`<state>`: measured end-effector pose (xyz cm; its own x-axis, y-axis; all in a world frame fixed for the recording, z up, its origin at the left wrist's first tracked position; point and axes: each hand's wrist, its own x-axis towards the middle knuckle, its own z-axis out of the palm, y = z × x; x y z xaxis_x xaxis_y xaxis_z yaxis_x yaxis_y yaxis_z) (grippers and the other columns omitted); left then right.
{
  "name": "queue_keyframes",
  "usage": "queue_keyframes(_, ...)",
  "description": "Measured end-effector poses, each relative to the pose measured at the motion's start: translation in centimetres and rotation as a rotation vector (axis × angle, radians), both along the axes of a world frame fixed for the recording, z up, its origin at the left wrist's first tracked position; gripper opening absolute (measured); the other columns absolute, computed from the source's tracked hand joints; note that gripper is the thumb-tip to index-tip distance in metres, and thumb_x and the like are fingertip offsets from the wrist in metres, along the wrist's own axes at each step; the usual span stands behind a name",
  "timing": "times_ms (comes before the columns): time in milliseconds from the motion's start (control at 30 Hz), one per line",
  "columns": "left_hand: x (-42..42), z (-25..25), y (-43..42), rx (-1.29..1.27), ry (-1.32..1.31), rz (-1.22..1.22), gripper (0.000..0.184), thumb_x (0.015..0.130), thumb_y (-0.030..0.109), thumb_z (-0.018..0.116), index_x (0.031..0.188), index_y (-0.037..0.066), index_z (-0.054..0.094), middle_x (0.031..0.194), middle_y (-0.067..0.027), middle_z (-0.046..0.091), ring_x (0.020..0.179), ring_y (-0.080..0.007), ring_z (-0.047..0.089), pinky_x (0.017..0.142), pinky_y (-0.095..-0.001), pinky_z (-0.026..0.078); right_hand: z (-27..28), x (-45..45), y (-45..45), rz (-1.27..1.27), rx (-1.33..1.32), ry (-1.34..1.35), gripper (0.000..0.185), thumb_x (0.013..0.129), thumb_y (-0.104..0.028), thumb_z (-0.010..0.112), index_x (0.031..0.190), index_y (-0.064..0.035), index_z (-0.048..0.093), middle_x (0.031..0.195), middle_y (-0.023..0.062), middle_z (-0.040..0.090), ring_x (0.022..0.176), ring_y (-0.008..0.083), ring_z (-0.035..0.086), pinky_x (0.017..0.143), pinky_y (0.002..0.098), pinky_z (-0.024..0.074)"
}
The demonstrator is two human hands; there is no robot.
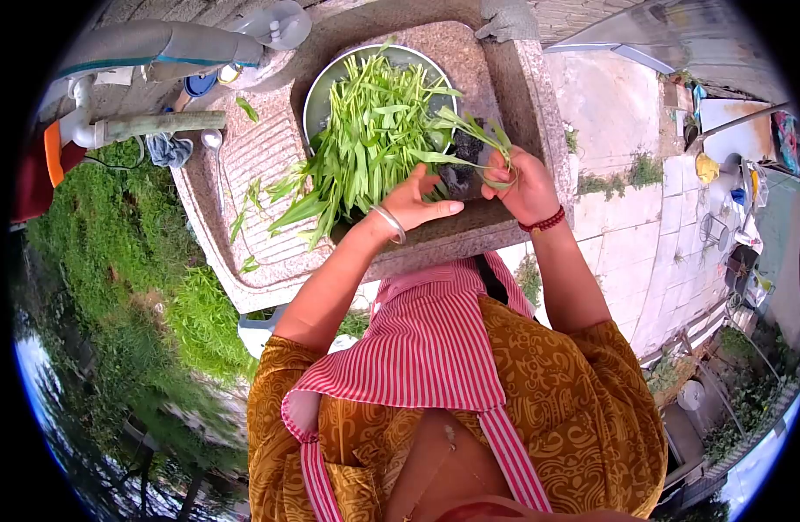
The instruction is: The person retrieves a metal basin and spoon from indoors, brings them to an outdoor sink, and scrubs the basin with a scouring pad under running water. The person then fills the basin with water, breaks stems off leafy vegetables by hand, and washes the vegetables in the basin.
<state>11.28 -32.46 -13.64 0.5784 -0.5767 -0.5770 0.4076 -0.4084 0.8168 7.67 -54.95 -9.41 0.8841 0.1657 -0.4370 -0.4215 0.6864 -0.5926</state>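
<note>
A big heap of long-leaved greens (374, 122) fills a round metal basin (311, 104) inside the stone sink (526, 96). My left hand (410, 204), with a silver bangle at the wrist, is at the near edge of the heap. Its thumb points right and its fingers are apart, though some fingertips are partly hidden by leaves. Pinched in my right hand (523, 184) is a single sprig of greens (476, 132), its leaves reaching up and left toward the basin. A dark, lumpy patch (463, 161) lies in the sink between the basin and my right hand.
Left of the basin, the ribbed drainboard (259, 148) carries loose leaves and a metal spoon (214, 157). A pipe (161, 126) juts in at the left. A grey cloth (509, 19) hangs over the sink's far right corner. Tiled ground (617, 235) lies to the right.
</note>
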Motion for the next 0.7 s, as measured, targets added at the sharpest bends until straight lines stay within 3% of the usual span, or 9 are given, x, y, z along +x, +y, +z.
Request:
queue_keyframes(33,-0.5,0.3,-1.1,-0.232,0.263,0.223,0.072,0.079,0.051,0.066,0.125,0.000,0.042,0.135,-0.0221,0.042,0.116,-0.0295,0.048,0.098,-0.0371,0.039,-1.0,0.5,0.6,0.041,-0.001,0.032,0.019,0.091,-0.016,0.040,0.081,-0.0044,0.051,0.068,0.0008,0.045,0.061,0.0128,0.046,0.058,0.0325,0.0427)
queue_keyframes(100,-0.5,0.2,-2.7,-0.805,0.771,0.578,0.031,0.093,0.035,0.054,0.104,0.007,0.052,0.124,-0.0174,0.055,0.098,-0.0201,0.058,0.085,-0.0371,0.048,-1.3,1.3,2.4,0.334,-0.462,0.039,0.019,0.091,-0.015,0.042,0.082,-0.0020,0.053,0.073,0.0019,0.053,0.061,0.0135,0.051,0.052,0.0306,0.0433)
queue_keyframes(167,-0.7,-1.1,-3.0,-0.747,0.520,0.773,0.033,0.097,0.032,0.046,0.106,0.000,0.052,0.113,-0.0177,0.060,0.099,-0.0237,0.058,0.088,-0.0365,0.047,-3.9,1.3,3.8,0.595,-0.792,-0.134,0.016,0.090,-0.014,0.045,0.083,0.0007,0.050,0.074,0.0132,0.058,0.064,0.0204,0.059,0.054,0.0350,0.0451)
queue_keyframes(233,-1.0,-3.0,-2.5,-0.603,0.511,0.951,0.029,0.099,0.023,0.037,0.106,-0.001,0.052,0.111,-0.0202,0.060,0.100,-0.0253,0.058,0.090,-0.0386,0.047,-3.9,1.5,5.0,0.563,-0.928,-0.401,0.012,0.088,-0.011,0.048,0.084,0.0007,0.049,0.074,0.0192,0.056,0.067,0.0296,0.059,0.059,0.0387,0.0458)
queue_keyframes(267,-0.9,-2.7,-2.4,-0.614,0.571,1.053,0.026,0.099,0.021,0.040,0.102,-0.001,0.050,0.107,-0.0221,0.061,0.096,-0.0274,0.059,0.087,-0.0400,0.048,-4.3,1.8,5.8,0.462,-1.011,-0.604,0.010,0.084,-0.009,0.051,0.084,0.0007,0.050,0.075,0.0192,0.056,0.071,0.0357,0.057,0.063,0.0410,0.0461)
queue_keyframes(400,-0.3,-1.1,-1.4,-0.539,0.728,1.291,0.028,0.098,0.024,0.040,0.095,-0.001,0.051,0.101,-0.0173,0.063,0.093,-0.0262,0.057,0.090,-0.0404,0.045,-3.7,2.8,7.4,0.430,-1.044,-0.878,0.009,0.079,-0.005,0.053,0.085,0.0016,0.050,0.074,0.0172,0.057,0.072,0.0346,0.058,0.063,0.0394,0.0467)
queue_keyframes(533,-0.1,-1.5,0.7,-0.749,0.752,1.212,0.028,0.096,0.023,0.046,0.080,0.001,0.052,0.058,-0.0054,0.048,0.068,-0.0200,0.050,0.100,-0.0407,0.041,-4.0,3.5,8.0,0.407,-0.870,-0.805,0.006,0.081,-0.004,0.049,0.080,0.0013,0.049,0.070,0.0122,0.054,0.066,0.0287,0.055,0.062,0.0376,0.0451)
queue_keyframes(633,0.3,-1.7,4.0,-1.164,0.908,1.204,0.028,0.095,0.020,0.046,0.076,0.001,0.053,0.046,-0.0001,0.033,0.051,-0.0149,0.038,0.101,-0.0406,0.041,-3.3,4.4,7.6,0.148,0.116,0.027,0.012,0.086,-0.009,0.044,0.075,-0.0027,0.046,0.067,0.0045,0.046,0.060,0.0189,0.046,0.065,0.0378,0.0428)
queue_keyframes(700,0.2,-0.3,6.5,-0.971,0.804,1.285,0.021,0.095,0.020,0.049,0.089,0.002,0.058,0.043,0.0012,0.026,0.044,-0.0115,0.030,0.100,-0.0410,0.042,-3.6,6.5,5.2,0.033,0.216,-0.094,0.018,0.089,-0.015,0.040,0.073,-0.0074,0.044,0.067,-0.0006,0.038,0.063,0.0129,0.038,0.070,0.0370,0.0406)
